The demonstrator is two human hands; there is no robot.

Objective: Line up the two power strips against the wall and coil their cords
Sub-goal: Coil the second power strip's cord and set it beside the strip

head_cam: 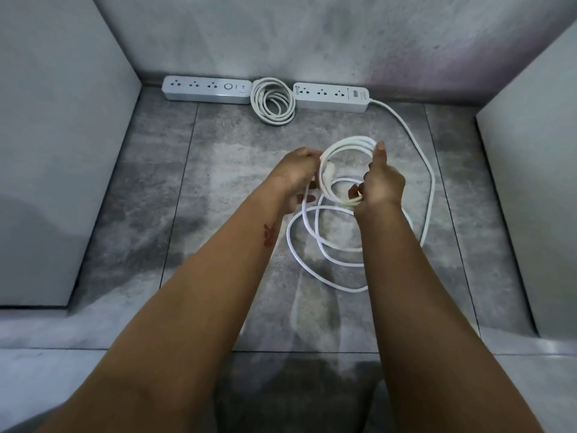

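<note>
Two white power strips lie end to end against the back wall: the left strip (206,89) and the right strip (332,96). Between them sits a coiled white cord (273,101). The right strip's cord (418,142) runs from its right end down over the floor into loose loops (324,257). Above the floor I hold a small coil of this cord (346,148). My left hand (298,175) grips the coil's left side near the plug. My right hand (382,182) grips its right side, one finger raised along the loops.
The floor is grey tile (234,182). A pale panel (56,151) stands on the left and another (530,198) on the right, enclosing the floor area. The grey back wall (281,35) runs behind the strips.
</note>
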